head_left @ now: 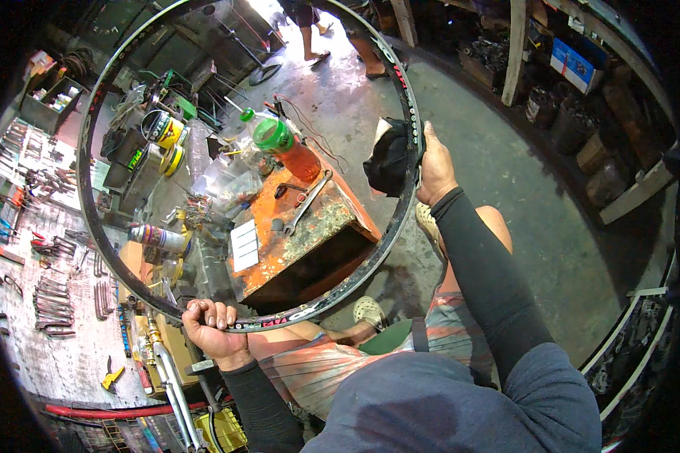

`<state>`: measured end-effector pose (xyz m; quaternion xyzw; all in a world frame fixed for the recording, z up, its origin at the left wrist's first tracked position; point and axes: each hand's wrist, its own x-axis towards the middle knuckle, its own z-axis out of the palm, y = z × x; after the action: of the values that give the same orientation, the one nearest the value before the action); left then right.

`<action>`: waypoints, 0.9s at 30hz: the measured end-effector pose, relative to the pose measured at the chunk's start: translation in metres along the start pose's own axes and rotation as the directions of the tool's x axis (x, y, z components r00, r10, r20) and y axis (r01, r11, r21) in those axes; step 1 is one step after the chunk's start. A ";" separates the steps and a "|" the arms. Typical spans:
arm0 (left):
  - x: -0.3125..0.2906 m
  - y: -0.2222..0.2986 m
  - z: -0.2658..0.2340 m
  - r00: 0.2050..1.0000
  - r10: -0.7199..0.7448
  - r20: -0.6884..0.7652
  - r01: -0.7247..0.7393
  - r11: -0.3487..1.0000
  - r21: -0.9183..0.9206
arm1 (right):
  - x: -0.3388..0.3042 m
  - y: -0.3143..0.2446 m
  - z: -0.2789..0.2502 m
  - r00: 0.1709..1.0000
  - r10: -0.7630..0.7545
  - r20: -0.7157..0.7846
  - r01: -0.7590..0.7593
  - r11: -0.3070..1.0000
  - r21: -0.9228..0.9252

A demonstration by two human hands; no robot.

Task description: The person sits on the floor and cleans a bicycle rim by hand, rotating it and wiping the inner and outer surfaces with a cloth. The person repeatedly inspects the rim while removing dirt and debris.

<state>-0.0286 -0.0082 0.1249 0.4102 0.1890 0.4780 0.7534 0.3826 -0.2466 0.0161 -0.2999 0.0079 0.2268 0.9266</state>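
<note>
A bare black bicycle rim [310,311], with no spokes or tyre, is raised in front of me and fills much of the view. At its lower left, the fingers of my left hand [216,331] curl over the rim. My right hand [435,167] grips the right side from outside, thumb up, its other fingers hidden behind the rim. A black cloth [387,158] bunches against the inner edge beside that hand. Through the hoop I see a worn orange box [268,204] bearing an open-end wrench [307,204] and a green-topped bottle of red liquid [285,147].
Many hand tools hang on the pale board [75,340] at left. Cans and plastic bags crowd the floor behind the orange box. Shelves with a blue carton [576,63] line the right. Another person's legs [307,38] show at the bright doorway.
</note>
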 end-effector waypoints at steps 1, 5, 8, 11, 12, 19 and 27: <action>0.000 0.000 0.001 1.000 -0.004 -0.008 0.004 1.000 -0.001 | -0.002 0.000 0.001 1.000 0.028 0.011 -0.028 1.000 0.005; -0.001 -0.004 -0.004 1.000 0.009 0.022 -0.009 1.000 -0.001 | -0.005 0.001 0.003 0.997 0.011 0.079 -0.005 0.997 -0.071; -0.003 -0.010 -0.013 0.995 0.041 0.090 -0.039 0.999 -0.023 | -0.006 -0.001 0.001 0.991 -0.060 0.122 0.083 0.977 -0.195; -0.006 -0.017 -0.032 0.973 0.113 0.201 -0.104 0.993 -0.058 | -0.013 0.002 0.013 0.989 -0.107 0.102 0.137 0.921 -0.366; -0.004 -0.019 -0.041 0.963 0.138 0.231 -0.131 0.990 -0.047 | -0.015 0.004 0.020 0.988 -0.123 0.092 0.151 0.891 -0.427; 0.023 -0.008 -0.027 0.921 0.384 0.065 -0.361 0.779 0.513 | 0.007 -0.017 0.014 0.912 -0.359 0.197 0.404 0.866 -0.295; 0.054 0.024 -0.025 0.921 0.389 0.036 -0.298 0.640 0.708 | -0.009 -0.079 0.024 0.808 -0.541 0.233 0.547 0.542 -0.638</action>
<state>-0.0332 0.0552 0.1348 0.6638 0.3190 0.5279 0.4230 0.4054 -0.2932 0.0802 -0.6029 -0.1725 -0.0840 0.7744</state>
